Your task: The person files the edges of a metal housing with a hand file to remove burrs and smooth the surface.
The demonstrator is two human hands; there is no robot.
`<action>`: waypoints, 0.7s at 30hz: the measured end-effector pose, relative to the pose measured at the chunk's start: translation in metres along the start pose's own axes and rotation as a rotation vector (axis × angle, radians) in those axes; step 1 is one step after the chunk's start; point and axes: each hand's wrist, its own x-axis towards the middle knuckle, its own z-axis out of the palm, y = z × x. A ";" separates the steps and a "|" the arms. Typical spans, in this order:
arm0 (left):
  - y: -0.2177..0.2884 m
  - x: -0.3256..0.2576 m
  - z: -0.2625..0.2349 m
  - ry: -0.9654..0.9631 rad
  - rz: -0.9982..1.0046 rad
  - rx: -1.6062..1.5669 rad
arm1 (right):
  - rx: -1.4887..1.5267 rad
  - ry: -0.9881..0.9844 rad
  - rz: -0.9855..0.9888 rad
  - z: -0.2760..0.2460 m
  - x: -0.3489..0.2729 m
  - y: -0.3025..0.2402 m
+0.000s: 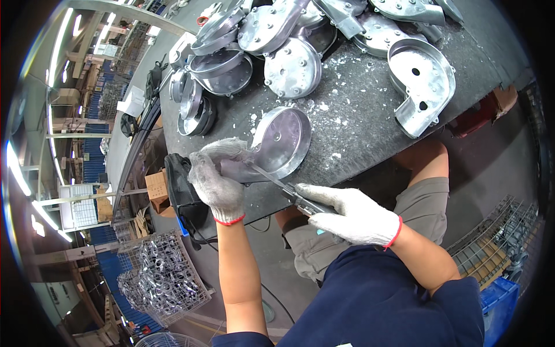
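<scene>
My left hand [218,176], in a white knit glove with a red cuff, grips the narrow neck of a cast metal blower housing [283,141]. The scroll-shaped housing lies on the dark tabletop with its hollow side up. My gloved right hand [357,215] is closed around the dark handle of a slim file-like tool [293,195]. The tool's thin metal blade reaches to the housing's rim beside the neck, close to my left fingers. Whether the blade touches the metal there, I cannot tell.
Several similar housings [287,68] are heaped along the table's far side. Another housing [428,87] lies by the right edge. Metal flakes [337,118] litter the dark tabletop [361,147]. A black bag [184,188] hangs at the left edge; a wire basket of parts [165,274] stands below.
</scene>
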 end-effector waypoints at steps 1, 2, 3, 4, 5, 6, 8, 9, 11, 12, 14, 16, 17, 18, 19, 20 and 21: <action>0.001 -0.002 -0.002 -0.051 -0.182 -0.188 | -0.027 0.004 0.014 -0.001 0.000 0.000; 0.003 -0.002 -0.003 -0.102 -0.365 -0.376 | -0.028 0.004 0.013 -0.001 -0.001 0.001; 0.001 -0.003 -0.003 -0.101 -0.365 -0.376 | -0.022 0.011 -0.006 0.000 -0.002 0.001; -0.002 -0.004 -0.002 -0.080 -0.194 -0.233 | -0.015 0.018 -0.027 0.000 -0.002 0.002; -0.002 -0.003 -0.001 -0.060 -0.025 -0.091 | -0.016 0.019 -0.026 -0.001 -0.003 -0.002; 0.000 -0.002 -0.001 -0.058 -0.025 -0.093 | -0.006 0.000 0.008 -0.002 -0.003 -0.008; 0.008 0.005 -0.003 -0.104 -0.212 -0.264 | 0.001 -0.017 0.042 -0.002 -0.003 -0.012; 0.014 0.011 -0.004 -0.101 -0.211 -0.266 | -0.143 0.019 -0.063 -0.003 -0.003 -0.012; 0.026 0.021 -0.006 -0.164 -0.473 -0.742 | -0.295 0.053 -0.169 -0.001 -0.006 -0.017; 0.025 0.017 -0.005 -0.157 -0.473 -0.743 | -0.602 0.091 -0.201 0.001 -0.009 -0.025; 0.027 0.011 -0.001 -0.083 -0.144 -0.090 | -0.955 0.156 -0.212 0.004 -0.016 -0.041; 0.041 0.017 -0.004 -0.111 -0.320 -0.476 | -0.880 0.168 -0.209 0.001 -0.016 -0.033; 0.050 0.023 -0.005 -0.143 -0.485 -0.864 | -0.796 0.180 -0.207 0.000 -0.015 -0.026; 0.052 0.022 -0.004 -0.136 -0.486 -0.867 | -0.577 0.186 -0.233 0.002 -0.014 -0.019; 0.054 0.022 -0.003 -0.123 -0.481 -0.870 | -0.583 0.187 -0.232 0.004 -0.015 -0.015; 0.054 0.021 -0.002 -0.113 -0.474 -0.874 | -0.539 0.205 -0.274 0.007 -0.015 -0.012; 0.054 0.021 0.000 -0.103 -0.466 -0.877 | -0.494 0.222 -0.316 0.007 -0.014 -0.009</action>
